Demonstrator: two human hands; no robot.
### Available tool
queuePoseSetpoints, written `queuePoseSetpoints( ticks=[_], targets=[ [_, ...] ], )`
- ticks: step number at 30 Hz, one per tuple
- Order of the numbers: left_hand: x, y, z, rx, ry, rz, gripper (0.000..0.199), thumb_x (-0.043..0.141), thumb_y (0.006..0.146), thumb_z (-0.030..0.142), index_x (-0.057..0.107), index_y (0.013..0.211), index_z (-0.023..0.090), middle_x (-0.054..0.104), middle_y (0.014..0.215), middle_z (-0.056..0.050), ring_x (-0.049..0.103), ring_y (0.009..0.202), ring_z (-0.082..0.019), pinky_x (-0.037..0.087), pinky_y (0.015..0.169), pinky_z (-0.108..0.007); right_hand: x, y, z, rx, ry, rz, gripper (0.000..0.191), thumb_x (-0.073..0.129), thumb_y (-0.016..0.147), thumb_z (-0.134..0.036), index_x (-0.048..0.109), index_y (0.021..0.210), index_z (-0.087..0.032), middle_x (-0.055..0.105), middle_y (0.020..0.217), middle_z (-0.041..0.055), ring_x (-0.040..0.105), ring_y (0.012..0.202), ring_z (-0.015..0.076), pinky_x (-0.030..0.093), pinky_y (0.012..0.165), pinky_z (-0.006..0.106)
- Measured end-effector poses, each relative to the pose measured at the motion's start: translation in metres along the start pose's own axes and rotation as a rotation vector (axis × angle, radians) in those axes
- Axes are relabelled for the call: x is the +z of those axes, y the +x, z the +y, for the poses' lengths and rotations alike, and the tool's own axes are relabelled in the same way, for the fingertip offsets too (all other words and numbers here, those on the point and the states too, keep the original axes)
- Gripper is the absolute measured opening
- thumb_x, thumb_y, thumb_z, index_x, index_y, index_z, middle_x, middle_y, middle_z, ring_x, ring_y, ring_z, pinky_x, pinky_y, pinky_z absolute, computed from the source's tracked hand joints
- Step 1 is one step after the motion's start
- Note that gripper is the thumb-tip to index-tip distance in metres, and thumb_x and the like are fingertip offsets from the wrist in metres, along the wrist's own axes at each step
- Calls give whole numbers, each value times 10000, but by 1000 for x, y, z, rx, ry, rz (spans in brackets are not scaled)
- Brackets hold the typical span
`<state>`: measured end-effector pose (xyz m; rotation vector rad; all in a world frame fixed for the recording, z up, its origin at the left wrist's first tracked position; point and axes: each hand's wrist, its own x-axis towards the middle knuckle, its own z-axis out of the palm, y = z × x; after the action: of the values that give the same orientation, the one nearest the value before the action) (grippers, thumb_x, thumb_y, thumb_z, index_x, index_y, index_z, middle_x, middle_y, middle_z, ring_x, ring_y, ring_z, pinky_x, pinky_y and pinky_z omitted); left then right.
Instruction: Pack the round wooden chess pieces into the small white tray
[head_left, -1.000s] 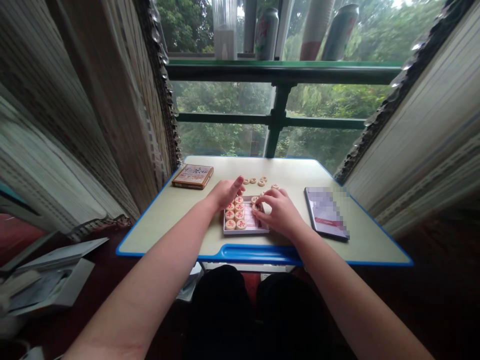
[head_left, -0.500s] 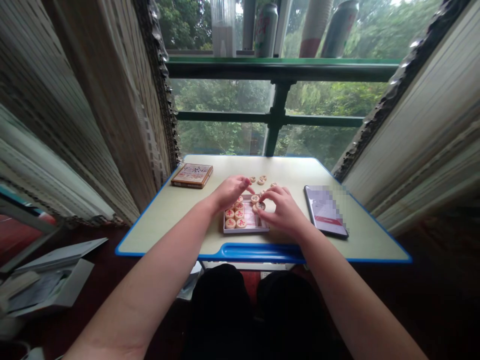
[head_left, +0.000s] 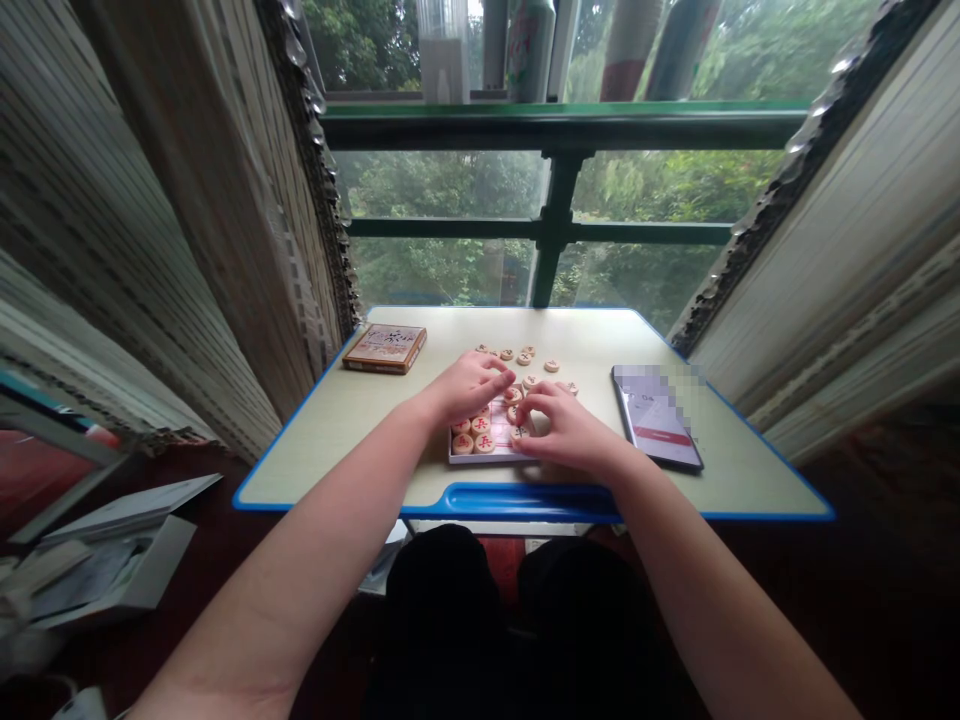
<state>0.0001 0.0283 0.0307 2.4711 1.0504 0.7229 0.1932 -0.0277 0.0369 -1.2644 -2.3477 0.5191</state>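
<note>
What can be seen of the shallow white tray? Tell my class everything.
The tray is shallow and white, with low walls and a pale floor printed with reddish lines; its material is unclear. It lies flat on the table, open side up. Round red-lettered pieces sit in its left part, darker-lettered ones along its right. The left hand hides its far left corner; the right hand hides part of its right side.
</note>
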Motion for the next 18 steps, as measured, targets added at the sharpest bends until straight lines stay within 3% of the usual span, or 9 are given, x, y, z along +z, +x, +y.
queuePoseSetpoints(
  ticks=[10,18],
  targets=[
    [1,1,3,28,35,29,666,236,905,562,753,830,149,648,1022,-104,546,1020,-235,387,956,-366,0,1,3,36,53,-45,113,656,683,-197,662,796,-208,487,918,43,472,978,229,379,932,392],
    [0,1,2,12,81,44,567,298,913,491,749,797,167,657,976,-85,559,968,-211,410,922,-337,1,3,1,71,-43,-39,77,654,681,-202,707,734,-217,500,866,53,483,907,228,396,891,398]
  ],
)
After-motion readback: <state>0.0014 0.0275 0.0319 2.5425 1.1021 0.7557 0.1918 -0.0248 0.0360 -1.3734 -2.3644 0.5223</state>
